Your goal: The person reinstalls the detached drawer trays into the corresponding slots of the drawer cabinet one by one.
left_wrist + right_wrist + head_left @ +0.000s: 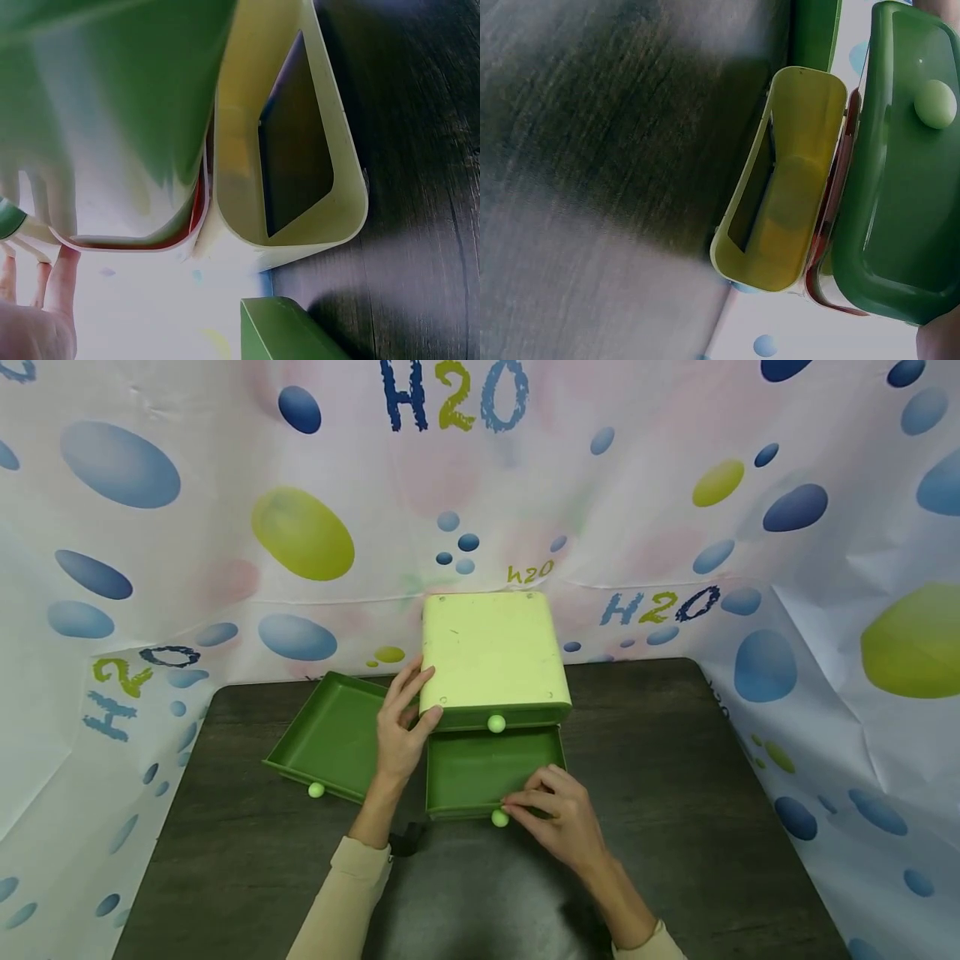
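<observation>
A pale yellow drawer cabinet (491,647) stands at the back of the dark table. Its upper green drawer (457,719) is in place, with a round light green knob (496,724). Below, another green drawer (491,768) sticks far out towards me, its inside bare. My right hand (562,814) pinches this drawer's front edge beside its knob (500,817). My left hand (401,727) rests on the cabinet's left side, thumb at the front corner. In the left wrist view, the left hand (37,322) is partly visible. Both wrist views show a bare yellow compartment (791,187).
A loose green drawer (330,739) with a knob (317,790) lies left of the cabinet, partly behind my left hand. Dark tabletop (660,777) extends on the right. A white sheet with blue and green ovals (525,485) hangs behind and at both sides.
</observation>
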`<state>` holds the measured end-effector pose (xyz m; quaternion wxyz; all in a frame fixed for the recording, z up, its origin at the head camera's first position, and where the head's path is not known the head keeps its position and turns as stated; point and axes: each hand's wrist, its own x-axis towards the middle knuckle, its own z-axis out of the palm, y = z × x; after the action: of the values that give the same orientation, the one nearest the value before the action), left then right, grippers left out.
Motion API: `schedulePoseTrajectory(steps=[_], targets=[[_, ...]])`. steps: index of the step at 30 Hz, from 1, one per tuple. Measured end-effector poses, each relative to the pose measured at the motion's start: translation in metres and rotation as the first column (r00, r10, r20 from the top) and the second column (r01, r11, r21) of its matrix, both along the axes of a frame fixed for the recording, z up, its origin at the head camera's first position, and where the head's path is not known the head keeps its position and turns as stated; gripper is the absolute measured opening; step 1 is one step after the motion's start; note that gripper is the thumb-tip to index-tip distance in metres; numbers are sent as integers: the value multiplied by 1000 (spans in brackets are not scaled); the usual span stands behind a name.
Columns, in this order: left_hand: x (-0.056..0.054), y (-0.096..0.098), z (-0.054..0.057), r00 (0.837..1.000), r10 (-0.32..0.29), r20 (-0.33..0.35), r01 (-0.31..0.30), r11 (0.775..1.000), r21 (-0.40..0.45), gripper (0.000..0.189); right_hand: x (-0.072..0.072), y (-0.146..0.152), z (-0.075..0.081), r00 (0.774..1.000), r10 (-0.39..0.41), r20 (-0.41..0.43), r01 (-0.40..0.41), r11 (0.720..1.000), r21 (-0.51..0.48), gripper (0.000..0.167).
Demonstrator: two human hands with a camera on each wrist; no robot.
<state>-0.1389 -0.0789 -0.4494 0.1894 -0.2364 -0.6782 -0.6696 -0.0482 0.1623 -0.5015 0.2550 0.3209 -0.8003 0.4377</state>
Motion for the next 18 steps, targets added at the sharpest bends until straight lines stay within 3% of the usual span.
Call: schedulePoseTrajectory(steps=[18], targets=[[1,0,0,1000,-16,-16,16,1000,9,48,-11,-6,-9,990,-111,-85,114,993,33,9]])
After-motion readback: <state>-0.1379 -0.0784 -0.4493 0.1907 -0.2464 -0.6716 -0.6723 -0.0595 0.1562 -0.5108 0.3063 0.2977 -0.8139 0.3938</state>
